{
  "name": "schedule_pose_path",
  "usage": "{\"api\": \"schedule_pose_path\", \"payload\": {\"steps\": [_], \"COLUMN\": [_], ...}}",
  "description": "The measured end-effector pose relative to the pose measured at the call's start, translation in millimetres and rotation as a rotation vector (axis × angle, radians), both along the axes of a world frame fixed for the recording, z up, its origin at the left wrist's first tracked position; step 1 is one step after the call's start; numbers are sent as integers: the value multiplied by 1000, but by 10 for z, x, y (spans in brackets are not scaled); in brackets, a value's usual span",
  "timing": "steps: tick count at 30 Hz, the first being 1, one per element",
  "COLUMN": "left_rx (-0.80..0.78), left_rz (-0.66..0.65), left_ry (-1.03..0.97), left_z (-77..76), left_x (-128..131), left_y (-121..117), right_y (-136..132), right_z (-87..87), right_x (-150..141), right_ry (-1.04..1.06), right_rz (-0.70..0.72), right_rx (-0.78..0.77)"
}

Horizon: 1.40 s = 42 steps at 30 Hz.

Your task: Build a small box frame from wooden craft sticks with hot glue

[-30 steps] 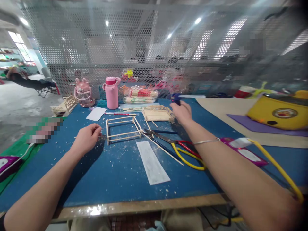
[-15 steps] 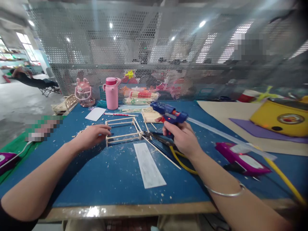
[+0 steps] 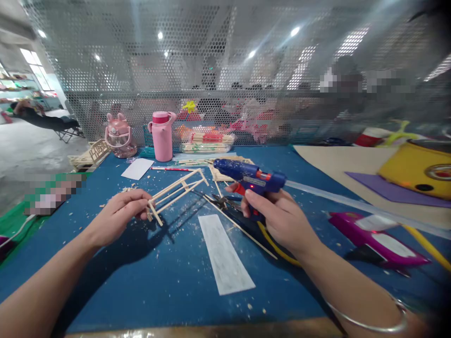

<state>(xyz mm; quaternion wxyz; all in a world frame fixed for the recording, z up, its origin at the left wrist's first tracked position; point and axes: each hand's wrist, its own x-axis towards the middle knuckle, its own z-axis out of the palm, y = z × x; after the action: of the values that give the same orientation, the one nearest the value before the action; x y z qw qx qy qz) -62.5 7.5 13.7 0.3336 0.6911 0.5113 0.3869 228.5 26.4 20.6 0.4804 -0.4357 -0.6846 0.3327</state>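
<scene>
My left hand (image 3: 125,210) pinches the near left end of a small wooden stick frame (image 3: 170,197), which is tilted up off the blue table. In my right hand (image 3: 278,212) is a blue glue gun (image 3: 243,173), its nozzle pointing left, beyond the frame's right end. A long clear glue stick (image 3: 327,195) runs out of its back. Below the glue gun lie pliers (image 3: 225,203) with dark jaws and yellow handles, partly hidden by my right hand. A thin wooden stick (image 3: 243,228) lies beside them, and a whitish paper strip (image 3: 225,253) is nearer to me.
A magenta tool (image 3: 377,239) lies at the right, near a yellow pot-like container (image 3: 412,164). Along the back stand a pink bottle (image 3: 162,141) and a clear pink jar (image 3: 120,138), beside bundled sticks (image 3: 207,142). A perforated metal screen rises behind. Someone reclines far left.
My left hand has lifted the stick frame off the table and tilted it. The glue gun remains in my right hand, held slightly lower, and the view has shifted a little.
</scene>
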Motion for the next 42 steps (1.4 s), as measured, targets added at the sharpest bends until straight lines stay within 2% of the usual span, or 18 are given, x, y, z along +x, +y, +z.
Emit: {"api": "schedule_pose_path", "payload": {"steps": [6, 12, 18, 25, 35, 42], "left_rx": [91, 249, 485, 644, 685, 687], "left_rz": [152, 292, 251, 200, 209, 202], "left_ry": [161, 215, 320, 328, 344, 353], "left_z": [-16, -14, -17, -34, -37, -40], "left_x": [45, 95, 95, 104, 114, 120], "left_y": [-50, -100, -159, -180, -187, -183], "right_y": [-7, -54, -94, -120, -120, -115], "right_z": [-39, 59, 130, 130, 132, 125], "right_x": [23, 121, 171, 164, 174, 160], "right_ry": [-107, -394, -516, -588, -630, -643], "right_rz": [-31, -133, -114, -118, -122, -125], "right_rx": [22, 239, 378, 513, 539, 497]}}
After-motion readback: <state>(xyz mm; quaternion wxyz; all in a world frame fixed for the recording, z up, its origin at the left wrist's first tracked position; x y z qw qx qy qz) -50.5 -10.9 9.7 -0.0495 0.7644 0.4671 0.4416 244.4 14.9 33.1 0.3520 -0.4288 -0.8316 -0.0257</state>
